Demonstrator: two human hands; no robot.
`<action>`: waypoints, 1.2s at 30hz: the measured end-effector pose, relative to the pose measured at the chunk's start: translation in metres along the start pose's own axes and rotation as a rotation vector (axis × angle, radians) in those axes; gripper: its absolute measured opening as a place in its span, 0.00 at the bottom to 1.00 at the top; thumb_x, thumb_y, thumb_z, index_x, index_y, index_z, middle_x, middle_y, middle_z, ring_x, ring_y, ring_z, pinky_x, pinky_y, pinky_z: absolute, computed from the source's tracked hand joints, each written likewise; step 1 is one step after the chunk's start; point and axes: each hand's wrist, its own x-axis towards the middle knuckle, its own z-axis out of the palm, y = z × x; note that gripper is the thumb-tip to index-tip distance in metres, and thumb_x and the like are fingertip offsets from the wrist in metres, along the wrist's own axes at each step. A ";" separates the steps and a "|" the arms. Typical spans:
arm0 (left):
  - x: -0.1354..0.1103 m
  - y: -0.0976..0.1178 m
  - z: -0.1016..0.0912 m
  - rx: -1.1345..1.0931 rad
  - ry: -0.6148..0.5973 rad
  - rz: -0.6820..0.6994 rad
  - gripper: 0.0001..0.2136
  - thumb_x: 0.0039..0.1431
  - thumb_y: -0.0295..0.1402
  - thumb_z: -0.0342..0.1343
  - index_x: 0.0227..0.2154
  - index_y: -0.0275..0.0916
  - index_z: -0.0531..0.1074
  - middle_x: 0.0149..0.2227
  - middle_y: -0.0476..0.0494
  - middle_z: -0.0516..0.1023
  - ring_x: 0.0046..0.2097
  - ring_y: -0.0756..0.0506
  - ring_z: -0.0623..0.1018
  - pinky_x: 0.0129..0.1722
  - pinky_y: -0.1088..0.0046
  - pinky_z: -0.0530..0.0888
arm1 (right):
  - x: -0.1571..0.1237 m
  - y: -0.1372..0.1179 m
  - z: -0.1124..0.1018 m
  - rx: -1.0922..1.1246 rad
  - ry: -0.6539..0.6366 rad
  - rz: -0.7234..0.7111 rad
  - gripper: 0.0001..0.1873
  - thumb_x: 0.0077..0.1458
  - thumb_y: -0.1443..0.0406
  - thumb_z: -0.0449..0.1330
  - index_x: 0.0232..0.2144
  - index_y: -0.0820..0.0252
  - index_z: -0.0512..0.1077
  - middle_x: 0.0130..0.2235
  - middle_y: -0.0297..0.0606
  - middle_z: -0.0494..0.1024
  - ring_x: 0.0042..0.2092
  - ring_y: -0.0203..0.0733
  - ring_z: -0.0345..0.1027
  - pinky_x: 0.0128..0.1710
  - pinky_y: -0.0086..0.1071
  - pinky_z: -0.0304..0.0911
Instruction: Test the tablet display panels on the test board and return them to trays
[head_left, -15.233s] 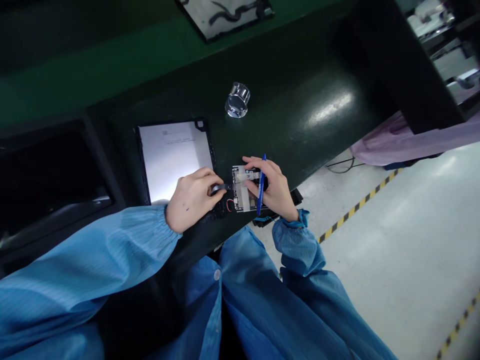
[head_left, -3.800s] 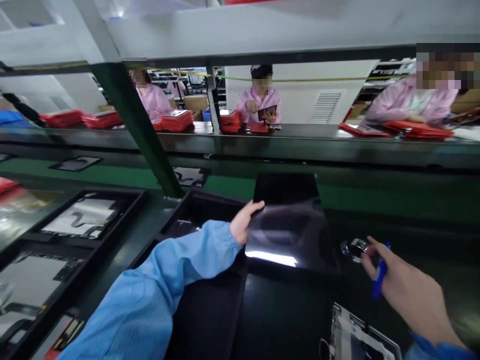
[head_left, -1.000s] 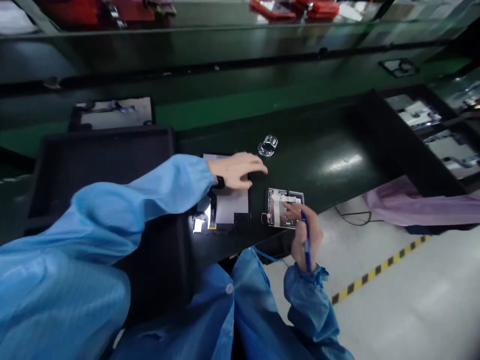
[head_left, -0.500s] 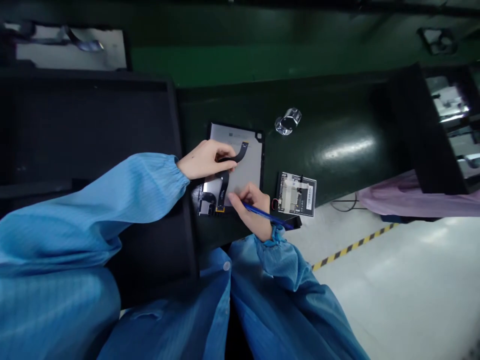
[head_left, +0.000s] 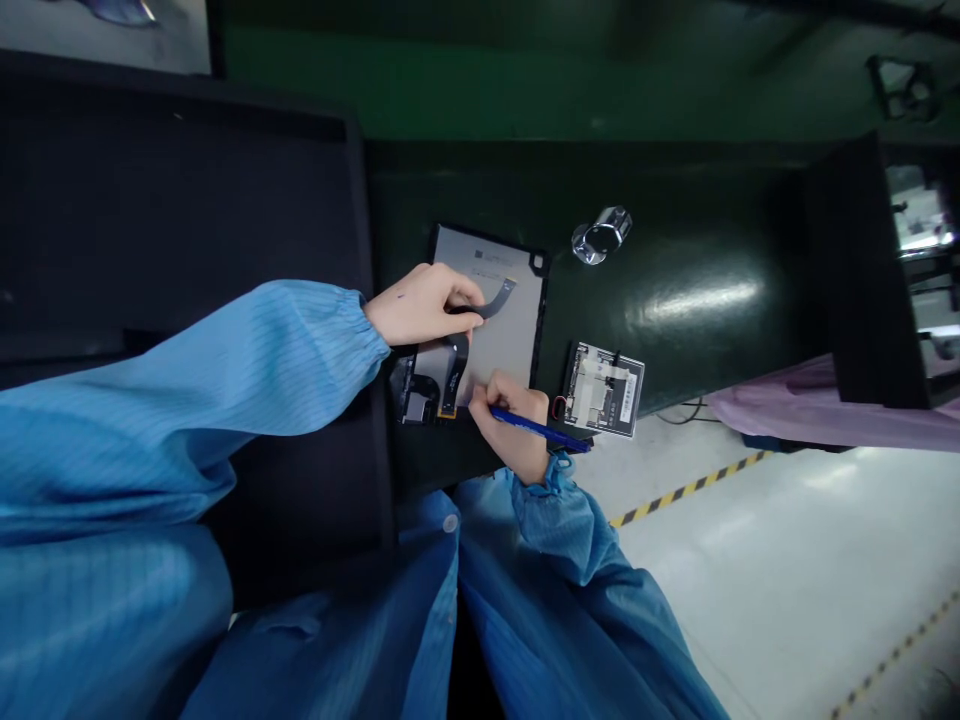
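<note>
A grey-backed tablet display panel (head_left: 499,300) with a black frame lies on the dark green bench. My left hand (head_left: 424,305) rests on it, its fingers pinching a black flexible ribbon cable (head_left: 499,303). A second black ribbon (head_left: 454,372) with a gold-edged end runs down the panel's lower part. My right hand (head_left: 510,425) holds a blue pen (head_left: 536,430) and touches the panel's lower edge. To the right lies a circuit board (head_left: 602,390) on a black backing, with neither hand on it. A clear glass cup (head_left: 600,236) lies on its side beyond the panel.
A large black tray (head_left: 172,220) stands left of the panel under my left sleeve. Another black tray (head_left: 862,270) sits at the bench's right end. Beyond the bench edge are a pale floor, a yellow-black stripe (head_left: 686,490) and pink cloth (head_left: 832,420).
The view has turned slightly, so the panel and board sit higher and further right. My right hand has moved a little along the panel's lower edge, and the pen lies flatter.
</note>
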 end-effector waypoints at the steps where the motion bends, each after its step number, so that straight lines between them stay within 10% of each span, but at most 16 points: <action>1: 0.000 0.001 -0.001 -0.027 -0.009 -0.032 0.09 0.55 0.34 0.57 0.34 0.36 0.79 0.27 0.45 0.82 0.29 0.46 0.77 0.32 0.69 0.72 | 0.000 0.000 -0.002 0.019 0.032 0.031 0.19 0.55 0.66 0.58 0.18 0.56 0.52 0.17 0.24 0.52 0.19 0.29 0.48 0.21 0.26 0.50; 7: -0.002 0.014 -0.005 -0.434 -0.141 -0.198 0.19 0.52 0.29 0.58 0.48 0.33 0.76 0.37 0.34 0.82 0.23 0.51 0.69 0.18 0.73 0.61 | 0.001 0.018 -0.057 0.031 0.305 0.140 0.11 0.53 0.60 0.66 0.26 0.56 0.68 0.23 0.27 0.70 0.23 0.32 0.62 0.24 0.27 0.58; 13: -0.008 0.030 0.000 -0.659 -0.196 -0.271 0.11 0.58 0.33 0.56 0.42 0.38 0.77 0.29 0.43 0.76 0.19 0.56 0.59 0.15 0.76 0.53 | -0.002 0.078 -0.118 -0.205 0.316 0.160 0.14 0.65 0.60 0.53 0.48 0.56 0.72 0.52 0.43 0.77 0.49 0.46 0.73 0.52 0.42 0.66; 20: -0.017 0.056 0.020 -0.426 -0.112 -0.186 0.09 0.57 0.36 0.60 0.38 0.38 0.74 0.20 0.50 0.72 0.18 0.53 0.65 0.16 0.77 0.63 | 0.007 0.081 -0.094 -0.236 0.238 0.064 0.14 0.61 0.60 0.58 0.48 0.54 0.70 0.60 0.45 0.71 0.59 0.50 0.66 0.59 0.49 0.61; 28: -0.021 0.071 0.054 0.167 0.064 0.087 0.07 0.57 0.36 0.57 0.34 0.41 0.77 0.20 0.54 0.72 0.21 0.52 0.70 0.23 0.76 0.68 | 0.012 0.014 -0.078 0.240 0.188 0.162 0.10 0.56 0.59 0.64 0.33 0.55 0.67 0.33 0.32 0.77 0.31 0.36 0.73 0.33 0.31 0.70; 36: -0.010 0.070 0.065 0.198 0.197 0.246 0.09 0.59 0.34 0.57 0.38 0.38 0.79 0.28 0.49 0.78 0.25 0.51 0.73 0.29 0.74 0.73 | 0.023 0.030 -0.086 0.544 0.093 0.190 0.16 0.57 0.55 0.62 0.32 0.53 0.58 0.30 0.29 0.75 0.28 0.34 0.71 0.32 0.30 0.70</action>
